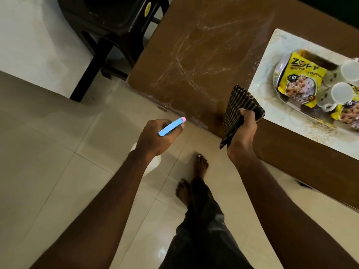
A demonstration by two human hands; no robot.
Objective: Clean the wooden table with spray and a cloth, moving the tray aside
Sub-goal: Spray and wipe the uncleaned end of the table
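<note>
The left hand [155, 135] curls around the blue-headed spray bottle [172, 124], over the floor just off the wooden table [194, 55]. The right hand [242, 131] grips the folded striped cloth [239, 103] between thumb and fingers, above the table's edge near the tray [272, 61].

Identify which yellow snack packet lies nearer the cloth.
The ZOFF-lettered packet on the tray, closer to the cloth that the right hand grips; the other packet lies beyond the cups, cut by the frame edge.
</note>
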